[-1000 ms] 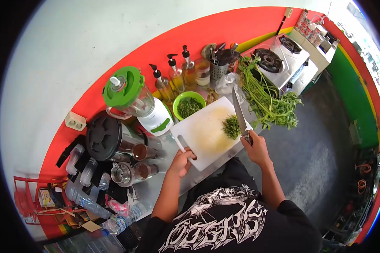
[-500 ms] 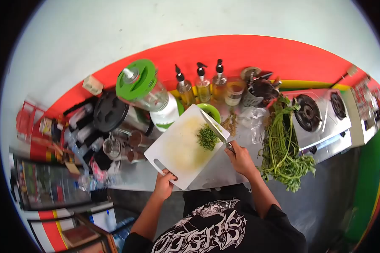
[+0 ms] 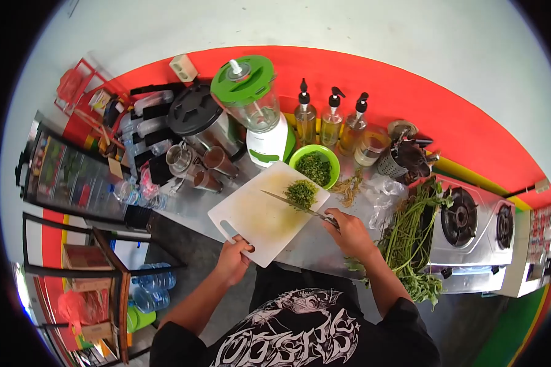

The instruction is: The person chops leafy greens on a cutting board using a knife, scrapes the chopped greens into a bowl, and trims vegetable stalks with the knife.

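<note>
My left hand (image 3: 233,259) grips the white cutting board (image 3: 245,211) at its handle corner, fingers wrapped through the slot. In my right hand (image 3: 348,233) is a knife (image 3: 292,204), its blade lying over the board along the near side of a small heap of chopped green herbs (image 3: 300,194). Pale green stains mark the board's surface. Just beyond the board's far edge stands a lime-green bowl (image 3: 335,164) holding more chopped greens (image 3: 313,168).
A green-lidded blender (image 3: 266,144) and pump bottles (image 3: 331,125) stand behind the board. Thin roots (image 3: 347,189), a clear plastic bag (image 3: 384,197) and leafy stalks (image 3: 407,238) lie to the right, beside the gas stove (image 3: 471,235). Glass jars (image 3: 217,161) stand left.
The knife has swung from the board's right edge to the near side of the herb heap. The green bowl shows more fully now. The whole view has turned.
</note>
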The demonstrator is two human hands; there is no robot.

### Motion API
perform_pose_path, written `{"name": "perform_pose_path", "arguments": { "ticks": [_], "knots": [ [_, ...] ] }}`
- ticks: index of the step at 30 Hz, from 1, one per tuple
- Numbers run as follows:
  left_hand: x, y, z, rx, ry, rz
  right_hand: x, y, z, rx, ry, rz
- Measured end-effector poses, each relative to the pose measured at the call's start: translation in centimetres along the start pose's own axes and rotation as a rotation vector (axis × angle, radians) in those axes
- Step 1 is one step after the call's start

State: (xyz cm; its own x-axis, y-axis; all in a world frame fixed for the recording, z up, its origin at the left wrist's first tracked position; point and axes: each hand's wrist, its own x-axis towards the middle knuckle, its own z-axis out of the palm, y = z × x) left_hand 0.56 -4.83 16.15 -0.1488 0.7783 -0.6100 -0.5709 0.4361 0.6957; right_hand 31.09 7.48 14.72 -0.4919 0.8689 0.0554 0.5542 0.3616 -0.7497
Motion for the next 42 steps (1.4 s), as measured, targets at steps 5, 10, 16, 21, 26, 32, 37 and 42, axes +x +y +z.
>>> {"name": "perform_pose_path", "arguments": {
  "ticks": [5,10,16,21,26,32,37,42],
  "knots": [
    [-0.2,0.4,2.1,-0.033,0.072,0.066,0.6,0.3,-1.0,-0.02,-0.093,-0.062],
    [0.0,0.8,2.9,-0.032,0.046,0.096,1.5,1.0,-0.6,0.005,-0.083,-0.061],
    [-0.4,0.8,4.7,-0.053,0.101,0.105,3.5,3.8,0.5,0.067,-0.074,-0.082],
    [0.1,-0.7,4.7,-0.063,0.103,0.131,5.7,5.7,0.3,0.099,-0.108,-0.099],
    [0.7,-1.4,5.8,-0.071,0.152,0.13,8.2,8.7,1.1,0.118,-0.07,-0.185],
    [1.0,-1.4,6.4,-0.038,0.123,0.125,11.1,14.5,3.0,-0.063,-0.017,0.037],
    [0.4,-1.4,5.8,0.024,0.103,0.12,9.8,11.7,2.0,-0.023,0.053,0.072],
    [0.1,-1.9,5.0,0.027,0.119,0.119,7.0,6.1,1.6,0.13,0.044,0.017]
  ]
}}
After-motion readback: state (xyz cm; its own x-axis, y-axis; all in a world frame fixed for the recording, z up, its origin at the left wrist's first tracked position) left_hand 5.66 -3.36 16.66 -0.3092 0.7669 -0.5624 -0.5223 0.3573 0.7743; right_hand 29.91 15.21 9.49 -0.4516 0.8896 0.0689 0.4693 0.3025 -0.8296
